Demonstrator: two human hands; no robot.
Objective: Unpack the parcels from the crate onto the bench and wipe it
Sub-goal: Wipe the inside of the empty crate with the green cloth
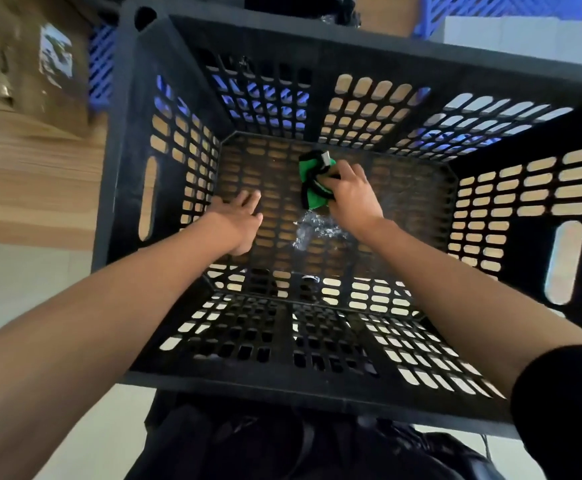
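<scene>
Centre frame, inside crate (137,188): right hand (352,199) grips green cloth (314,181), soft, light, bunch it anywhere; left hand (244,216) spread flat on floor; crinkly plastic scrap (312,228) below

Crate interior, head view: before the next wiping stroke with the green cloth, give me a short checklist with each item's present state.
1. Parcels out of the crate: ok, none lie on its floor.
2. Loose matter on the floor: not ok, a crumpled bit of clear plastic lies near the middle, just below the cloth.
3. Cloth held: ok, the right hand grips the green cloth against the floor.
4. Left hand clear of the stroke: ok, it rests open on the floor, apart from the cloth.
5. Floor already wiped clean: cannot tell, the dark mesh hides dirt.
6. Crate steady: cannot tell, its base is not shown.
</scene>
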